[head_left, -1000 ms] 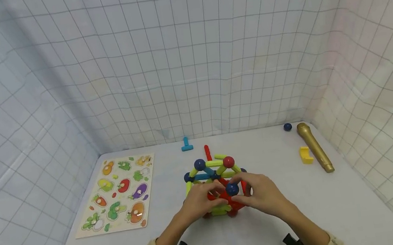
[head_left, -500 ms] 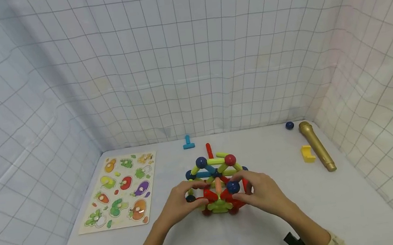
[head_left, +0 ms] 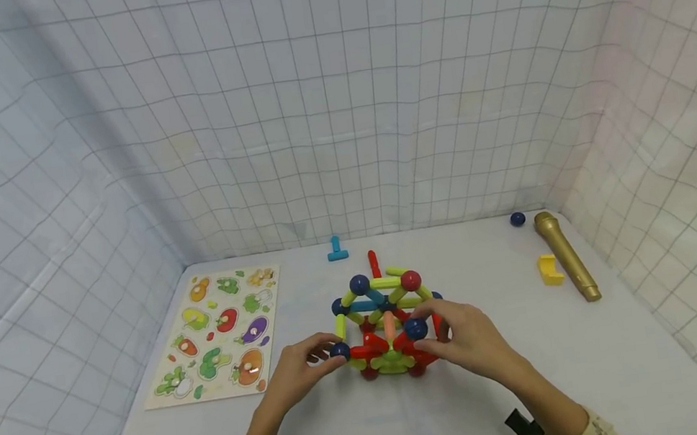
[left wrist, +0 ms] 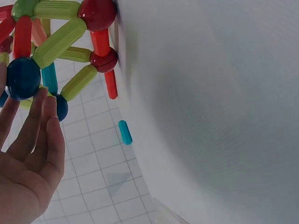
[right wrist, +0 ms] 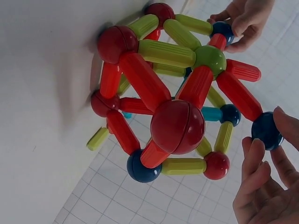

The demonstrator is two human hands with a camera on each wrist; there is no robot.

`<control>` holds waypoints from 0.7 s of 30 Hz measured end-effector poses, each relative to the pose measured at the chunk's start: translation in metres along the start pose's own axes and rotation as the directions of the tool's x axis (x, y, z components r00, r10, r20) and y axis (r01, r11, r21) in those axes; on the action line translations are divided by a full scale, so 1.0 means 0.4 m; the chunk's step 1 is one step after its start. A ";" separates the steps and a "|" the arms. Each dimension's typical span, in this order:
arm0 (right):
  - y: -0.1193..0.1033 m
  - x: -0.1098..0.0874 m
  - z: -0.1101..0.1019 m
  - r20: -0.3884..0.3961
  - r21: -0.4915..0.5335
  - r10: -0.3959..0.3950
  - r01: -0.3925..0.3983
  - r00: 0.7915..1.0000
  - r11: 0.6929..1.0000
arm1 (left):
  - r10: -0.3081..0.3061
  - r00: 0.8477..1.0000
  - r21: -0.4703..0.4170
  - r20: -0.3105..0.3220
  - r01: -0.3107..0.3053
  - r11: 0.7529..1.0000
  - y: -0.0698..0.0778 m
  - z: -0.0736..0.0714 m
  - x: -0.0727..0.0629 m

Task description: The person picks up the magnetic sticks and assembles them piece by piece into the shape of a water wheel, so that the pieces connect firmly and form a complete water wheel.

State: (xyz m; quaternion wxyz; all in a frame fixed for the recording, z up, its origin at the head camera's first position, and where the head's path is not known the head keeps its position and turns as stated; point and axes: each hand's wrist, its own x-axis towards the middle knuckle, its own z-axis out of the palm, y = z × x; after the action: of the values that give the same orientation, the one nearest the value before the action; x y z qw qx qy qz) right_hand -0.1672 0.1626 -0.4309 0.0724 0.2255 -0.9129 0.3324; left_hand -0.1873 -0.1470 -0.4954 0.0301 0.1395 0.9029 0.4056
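Observation:
A magnetic rod-and-ball structure, with a green ball [right wrist: 210,60], red balls [right wrist: 177,127] and red and lime rods [right wrist: 167,53], stands on the table in front of me. At its left side my left hand [head_left: 295,370] pinches a dark blue ball [left wrist: 23,78] between thumb and fingers. My right hand [head_left: 468,340] pinches another dark blue ball [right wrist: 267,130] at the front right; a red rod [right wrist: 239,95] links that ball to the green one. Upright at the structure's middle is a salmon rod [head_left: 389,325]. Another red rod [right wrist: 245,70] has a free end.
Left of the structure lies a vegetable puzzle board [head_left: 209,336]. Behind it are blue rods [head_left: 336,249], a red rod [head_left: 374,264] and a lime rod [head_left: 396,270]. At the right lie a loose blue ball [head_left: 518,219], a yellow piece [head_left: 549,270] and a gold microphone [head_left: 566,256].
My left hand has moved left from the structure's front middle to the blue ball at its left side and now pinches it. My right hand keeps its hold on its blue ball.

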 end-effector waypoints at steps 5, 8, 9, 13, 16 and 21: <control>0.008 0.019 0.000 0.002 -0.004 -0.005 0.005 1.000 1.000 | 0.008 0.998 -0.031 0.060 -0.006 1.000 -0.005 -0.002 0.014; 0.011 0.030 -0.002 0.023 -0.006 -0.008 0.008 1.000 1.000 | 0.005 0.997 -0.047 0.071 -0.001 0.999 -0.011 -0.001 0.018; 0.014 0.034 -0.006 0.043 -0.002 -0.005 0.005 0.999 1.000 | 0.000 0.998 -0.052 0.071 0.004 0.999 -0.012 -0.001 0.018; 0.059 0.066 -0.045 0.103 0.041 0.065 -0.070 0.993 0.997 | -0.005 0.997 -0.060 0.071 0.009 0.998 -0.016 -0.001 0.022; 0.161 0.123 -0.083 0.059 0.091 0.152 -0.157 0.987 0.983 | -0.006 0.997 -0.060 0.073 0.010 0.998 -0.016 -0.001 0.026; 0.413 0.229 -0.133 -0.087 0.058 0.324 -0.319 0.942 0.946 | -0.025 0.997 -0.081 0.073 0.031 0.996 -0.015 0.005 0.018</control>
State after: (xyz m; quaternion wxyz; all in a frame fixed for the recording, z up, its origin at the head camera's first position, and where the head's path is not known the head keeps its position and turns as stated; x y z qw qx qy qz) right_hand -0.3255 0.2753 -0.4591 0.0558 0.0589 -0.9255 0.3699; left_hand -0.1951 -0.1474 -0.5009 0.0741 0.1402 0.8855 0.4367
